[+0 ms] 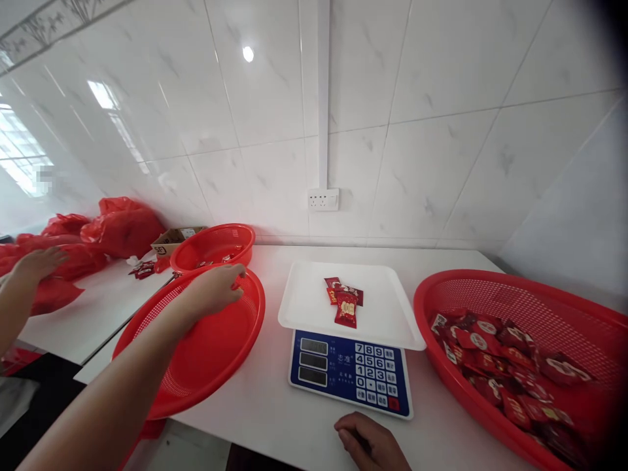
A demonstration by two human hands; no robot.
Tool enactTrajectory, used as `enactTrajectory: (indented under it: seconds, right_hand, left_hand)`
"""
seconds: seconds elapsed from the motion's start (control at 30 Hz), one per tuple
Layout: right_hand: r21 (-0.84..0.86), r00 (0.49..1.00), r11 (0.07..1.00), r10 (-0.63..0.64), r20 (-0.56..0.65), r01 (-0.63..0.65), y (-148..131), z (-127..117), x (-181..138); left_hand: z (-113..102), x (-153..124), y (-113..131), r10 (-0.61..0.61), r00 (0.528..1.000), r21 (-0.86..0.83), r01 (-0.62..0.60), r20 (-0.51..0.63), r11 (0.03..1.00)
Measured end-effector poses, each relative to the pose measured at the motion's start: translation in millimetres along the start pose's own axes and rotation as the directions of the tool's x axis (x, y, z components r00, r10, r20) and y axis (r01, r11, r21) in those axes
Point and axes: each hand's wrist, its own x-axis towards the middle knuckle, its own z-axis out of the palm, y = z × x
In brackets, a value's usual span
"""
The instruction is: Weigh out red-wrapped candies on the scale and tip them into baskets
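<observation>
My left hand reaches over the near red basket, its fingers curled toward the thumb. A bit of red shows between the fingertips; whether it is a packet or the basket behind is unclear. My right hand is loosely closed by the table's front edge, just below the scale, with nothing visible in it. Several small red snack packets lie in a loose pile on the white tray. The tray sits on a digital scale with a blue keypad panel.
At the right, a large red basket holds many red packets. Behind my left hand stands another red basket with a few packets. A cardboard box and red plastic bags are farther left, near another person's hand.
</observation>
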Motion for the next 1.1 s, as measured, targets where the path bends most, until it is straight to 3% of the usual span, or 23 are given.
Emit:
enactTrajectory:
  seconds: [0.1, 0.17, 0.3, 0.4, 0.6, 0.73, 0.83, 0.93, 1.1]
  right_hand:
    - [-0.001, 1.000, 1.000, -0.016, 0.010, 0.016, -7.1, -2.3, -1.0]
    - [0.000, 1.000, 1.000, -0.011, 0.004, 0.011, -10.8, -2.7, -1.8]
    - [-0.004, 1.000, 1.000, 0.016, -0.023, -0.016, -14.0, -2.3, -3.2]
    - [-0.003, 0.999, 0.999, 0.037, -0.038, -0.037, -15.1, -2.2, -4.0]
    - [0.010, 0.999, 0.999, 0.038, -0.037, -0.038, -19.1, -2.8, -5.2]
    - [0.012, 0.999, 0.999, 0.036, -0.024, -0.036, -17.9, -2.8, -5.0]
    - [0.012, 0.999, 0.999, 0.032, -0.024, -0.032, -15.0, -2.4, -4.8]
    - [0.022, 1.000, 1.000, 0.018, -0.019, -0.018, -13.2, -2.3, -4.8]
    - [0.007, 1.000, 1.000, 0.001, -0.008, -0.001, -15.4, -3.9, -3.8]
  left_hand:
    - [6.0, 3.3, 4.1, -0.019, 1.000, 0.037, 0.019, 0.001, 0.999]
    - [18.2, 11.8, 31.3, 0.106, 0.994, -0.045, -0.106, -0.004, 0.993]
    - [48.3, 37.3, 103.0, 0.361, 0.931, -0.130, -0.352, 0.048, 0.927]
    - [69.1, 59.2, 138.2, 0.430, 0.900, -0.143, -0.417, 0.077, 0.898]
    - [92.9, 87.2, 154.2, 0.420, 0.902, -0.174, -0.399, 0.103, 0.900]
    - [95.8, 88.4, 150.9, 0.379, 0.921, -0.200, -0.356, 0.090, 0.913]
    - [84.3, 80.8, 134.9, 0.341, 0.937, -0.195, -0.321, 0.075, 0.927]
    - [56.8, 63.7, 95.9, 0.298, 0.953, -0.177, -0.285, 0.050, 0.942]
    - [7.5, 26.6, 8.5, 0.141, 0.990, -0.131, -0.135, 0.032, 0.982]
